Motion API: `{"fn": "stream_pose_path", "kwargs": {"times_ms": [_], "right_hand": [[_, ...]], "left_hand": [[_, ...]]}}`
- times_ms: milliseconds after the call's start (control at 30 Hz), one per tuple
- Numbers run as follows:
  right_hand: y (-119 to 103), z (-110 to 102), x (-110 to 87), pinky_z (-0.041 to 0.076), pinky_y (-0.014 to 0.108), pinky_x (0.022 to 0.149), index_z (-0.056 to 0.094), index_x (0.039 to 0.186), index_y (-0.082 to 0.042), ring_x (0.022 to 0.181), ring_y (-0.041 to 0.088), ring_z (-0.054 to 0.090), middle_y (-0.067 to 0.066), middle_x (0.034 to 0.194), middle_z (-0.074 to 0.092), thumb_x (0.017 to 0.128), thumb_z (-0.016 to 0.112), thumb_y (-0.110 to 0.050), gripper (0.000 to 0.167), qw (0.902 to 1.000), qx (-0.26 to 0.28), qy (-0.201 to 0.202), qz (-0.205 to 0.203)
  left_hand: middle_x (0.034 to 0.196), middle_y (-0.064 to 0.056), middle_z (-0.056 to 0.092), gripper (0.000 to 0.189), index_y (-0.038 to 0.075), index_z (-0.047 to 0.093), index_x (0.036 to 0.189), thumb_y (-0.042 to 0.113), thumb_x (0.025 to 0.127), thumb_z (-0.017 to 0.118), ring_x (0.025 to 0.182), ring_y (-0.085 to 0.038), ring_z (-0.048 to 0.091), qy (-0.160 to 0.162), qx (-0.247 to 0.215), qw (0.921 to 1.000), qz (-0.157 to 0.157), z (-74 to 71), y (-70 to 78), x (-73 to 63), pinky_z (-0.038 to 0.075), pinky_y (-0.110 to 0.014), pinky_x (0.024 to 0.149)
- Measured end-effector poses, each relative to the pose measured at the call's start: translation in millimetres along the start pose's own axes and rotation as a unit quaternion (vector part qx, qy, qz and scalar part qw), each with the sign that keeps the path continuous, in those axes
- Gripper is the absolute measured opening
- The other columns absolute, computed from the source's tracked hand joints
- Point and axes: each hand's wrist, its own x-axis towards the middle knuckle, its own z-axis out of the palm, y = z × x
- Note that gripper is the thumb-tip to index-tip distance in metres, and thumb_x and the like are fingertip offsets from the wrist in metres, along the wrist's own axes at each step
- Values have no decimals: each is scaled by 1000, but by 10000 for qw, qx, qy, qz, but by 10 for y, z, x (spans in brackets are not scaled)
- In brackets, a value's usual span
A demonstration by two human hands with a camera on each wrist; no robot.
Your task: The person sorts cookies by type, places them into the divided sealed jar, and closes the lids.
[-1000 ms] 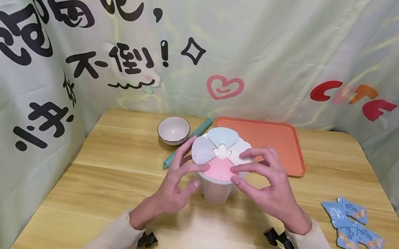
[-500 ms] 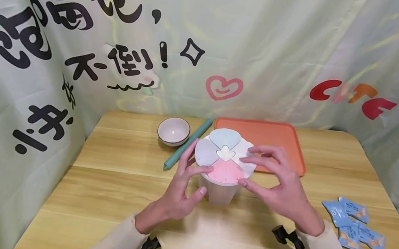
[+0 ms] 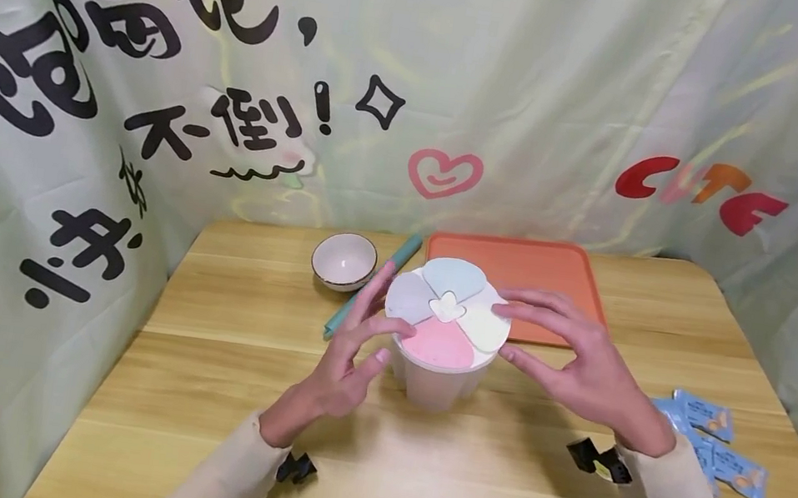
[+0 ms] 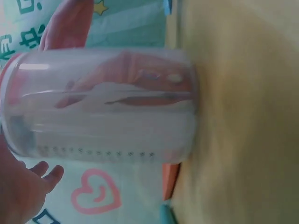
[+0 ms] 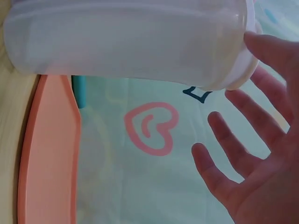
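Observation:
A translucent container [image 3: 432,384] stands upright on the table. Its round lid [image 3: 448,308] carries blue, lilac, pink and pale yellow petal-shaped flaps, all lying flat. My left hand [image 3: 345,368] is at the lid's left side, its index fingertip on the pink petal [image 3: 438,344] and its thumb apart from the container. On the right side, my right hand [image 3: 591,371] has fingertips on the lid's edge by the pale yellow petal [image 3: 485,326]. The right wrist view shows its thumb [image 5: 268,49] against the lid rim and other fingers spread apart.
Behind the container lie an orange tray [image 3: 543,331] and a teal rolled-up stick [image 3: 406,252]. A white bowl [image 3: 344,260] sits at the back left. Several blue snack packets [image 3: 739,470] lie on the right, partly behind my right wrist. A printed curtain [image 3: 556,93] encloses the table.
My right hand has moved from the pink petal to the lid's right edge, spreading its fingers. The pale yellow petal is now more exposed. The lid seems turned slightly. My left hand stays beside it.

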Motion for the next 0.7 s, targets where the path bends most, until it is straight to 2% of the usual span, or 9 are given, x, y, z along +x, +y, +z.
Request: {"fn": "stream_pose_path", "kwargs": {"times_ms": [100,233,333,400,533,700], "right_hand": [[-19,13,-8,49,11,109,80,129,-15,132,8,64,7,136,73,71,98,4,63,9996,43,196,-173],[-53,71,-26,49,14,108,84,118,-10,125,16,64,11,121,73,87,95,-26,37,9963,140,575,-626],[-111,148,-37,47,17,112,85,110,-10,124,22,61,10,111,73,97,82,-48,40,9921,77,806,-956],[-172,207,-45,44,19,115,86,108,-11,125,25,59,8,107,72,99,79,-49,39,9900,-18,858,-1123],[-303,320,-50,39,25,122,86,109,-14,126,31,59,6,106,74,104,74,-45,34,9837,-344,895,-1525],[-426,428,-48,33,36,131,85,115,-17,127,33,64,7,112,78,107,71,-40,28,9749,-663,913,-1919]], "left_hand": [[179,-28,22,28,8,75,115,11,99,52,164,-47,31,144,119,9998,-38,-54,2,63,33,-57,134],[164,-24,41,27,9,76,118,9,100,56,156,-41,40,268,475,9981,-291,-80,21,120,38,-61,129],[146,-20,50,31,9,75,124,8,99,57,140,-34,48,308,701,9959,-476,-77,39,140,44,-52,123],[139,-18,52,35,9,74,128,9,99,56,134,-32,50,292,765,9951,-561,-72,43,148,45,-46,120],[141,-15,54,47,11,68,142,19,98,53,135,-28,48,90,788,9938,-783,-61,44,152,44,-46,115],[147,-15,53,60,10,58,156,28,99,57,137,-25,48,-116,416,9950,-901,-46,23,134,49,-41,114]]}}
